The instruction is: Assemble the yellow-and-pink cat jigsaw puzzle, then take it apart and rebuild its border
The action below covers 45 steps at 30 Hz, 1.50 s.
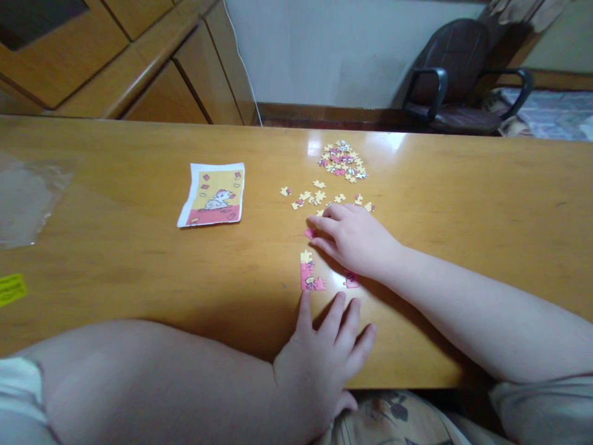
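My left hand (327,349) lies palm down near the table's front edge, fingers spread. Its index fingertip touches or nearly touches the lower edge of a joined strip of pink and yellow puzzle pieces (306,276). Farther out, my right hand (352,238) has thumb and index finger around a pink puzzle piece (309,233), partly covered by the fingers. Under the right wrist sits another pink piece (351,279). Several loose yellow pieces (319,196) are scattered just beyond the right hand, some partly hidden by it.
A heap of puzzle pieces (343,161) lies toward the far edge. To the left is a paper picture (215,194) of a white animal on yellow and pink. A clear plastic bag (28,198) and a yellow label (13,289) are at far left. An armchair (456,74) stands beyond the table (463,210).
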Tool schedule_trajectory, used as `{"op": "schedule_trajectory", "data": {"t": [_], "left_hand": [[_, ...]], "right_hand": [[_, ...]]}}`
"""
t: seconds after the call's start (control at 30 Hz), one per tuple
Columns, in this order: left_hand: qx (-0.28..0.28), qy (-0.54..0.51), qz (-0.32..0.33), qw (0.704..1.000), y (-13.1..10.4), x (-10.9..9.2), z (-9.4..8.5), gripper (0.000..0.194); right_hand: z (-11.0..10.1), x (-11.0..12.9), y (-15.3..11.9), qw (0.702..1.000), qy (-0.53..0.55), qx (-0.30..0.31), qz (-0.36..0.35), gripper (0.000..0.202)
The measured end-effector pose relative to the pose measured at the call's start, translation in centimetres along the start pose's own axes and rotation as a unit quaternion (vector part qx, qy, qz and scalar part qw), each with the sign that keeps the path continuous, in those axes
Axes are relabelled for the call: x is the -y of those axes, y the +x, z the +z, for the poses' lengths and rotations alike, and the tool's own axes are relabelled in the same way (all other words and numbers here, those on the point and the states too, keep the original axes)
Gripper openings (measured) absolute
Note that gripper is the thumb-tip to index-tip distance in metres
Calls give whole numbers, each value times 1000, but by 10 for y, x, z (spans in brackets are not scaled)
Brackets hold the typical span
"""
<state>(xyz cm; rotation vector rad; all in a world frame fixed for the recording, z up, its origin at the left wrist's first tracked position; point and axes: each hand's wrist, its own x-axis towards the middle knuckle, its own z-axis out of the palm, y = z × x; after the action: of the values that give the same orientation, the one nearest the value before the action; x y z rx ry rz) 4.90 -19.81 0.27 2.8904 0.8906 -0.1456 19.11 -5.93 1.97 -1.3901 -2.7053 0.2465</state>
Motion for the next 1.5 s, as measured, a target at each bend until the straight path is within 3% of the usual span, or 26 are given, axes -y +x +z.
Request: {"op": "schedule_trajectory", "data": {"t": [0.47, 0.63, 0.83, 0.93, 1.07, 1.3, 1.4, 1.5], "left_hand": [[31, -24, -7, 999, 0, 1, -11, 78], [12, -27, -11, 999, 0, 0, -12, 79], [-30, -32, 9, 999, 2, 0, -10, 78], [-50, -39, 36, 997, 3, 0, -12, 75], [-84, -57, 93, 990, 4, 1, -13, 69], [-130, -116, 212, 962, 7, 4, -10, 40], [-147, -124, 226, 955, 8, 3, -11, 33], [-167, -123, 215, 954, 7, 2, -10, 33]], "right_hand": [[10, -8, 4, 998, 46, -25, -23, 26], [0, -7, -2, 998, 56, -6, -21, 28], [-13, 2, -6, 999, 14, 13, 33, 30], [-12, 2, -5, 998, 8, 47, 36, 28], [-9, 0, -4, 998, 10, 45, 36, 29], [-5, 1, -4, 998, -14, 41, 52, 30], [-19, 3, -7, 997, -13, 30, 69, 29], [-50, 6, -17, 995, -7, -22, 100, 28]]}}
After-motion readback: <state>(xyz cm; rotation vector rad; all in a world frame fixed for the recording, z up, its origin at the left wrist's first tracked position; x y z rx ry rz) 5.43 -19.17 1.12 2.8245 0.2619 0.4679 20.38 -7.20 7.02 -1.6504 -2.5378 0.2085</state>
